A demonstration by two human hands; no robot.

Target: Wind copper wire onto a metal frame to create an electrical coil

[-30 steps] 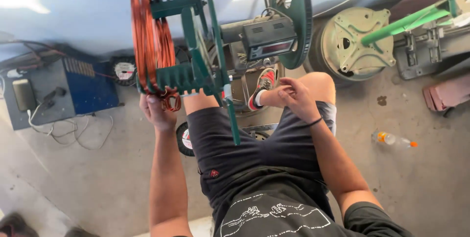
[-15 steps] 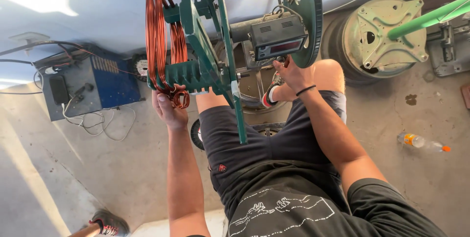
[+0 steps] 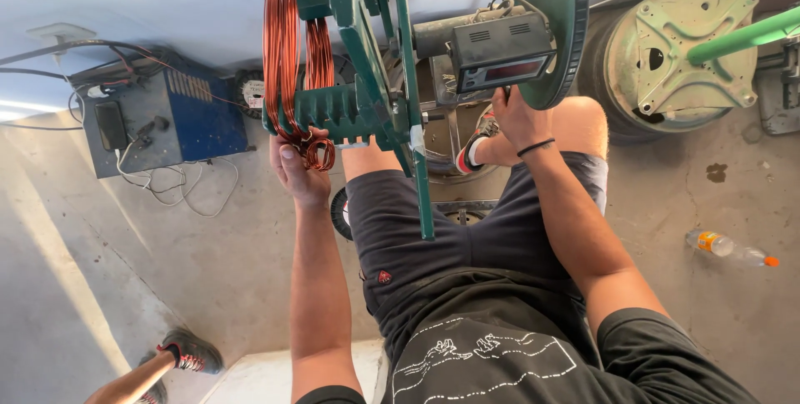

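Note:
A green winding machine [image 3: 367, 104] stands in front of me, over my lap. Bundles of copper wire [image 3: 283, 54] hang on its frame. My left hand [image 3: 300, 172] reaches up under the frame, its fingers closed on the lowest loop of copper wire. My right hand [image 3: 515, 116], with a black band on the wrist, grips the rim of the big green wheel [image 3: 558, 29]. That hand sits just below a black counter box [image 3: 502, 55] with a red display. I am seated in black shorts and a black shirt.
A blue metal box [image 3: 167, 125] with loose cables sits on the concrete floor at the left. A round pale-green motor housing [image 3: 692, 54] and a green bar [image 3: 742, 37] are at the right. A plastic bottle [image 3: 729, 247] lies on the floor. Another person's shoe [image 3: 190, 352] shows bottom left.
My right hand has risen from my knee to the green wheel's rim. My left hand stays at the copper wire. The view has shifted, so the machine sits further right and a shoe has come into view.

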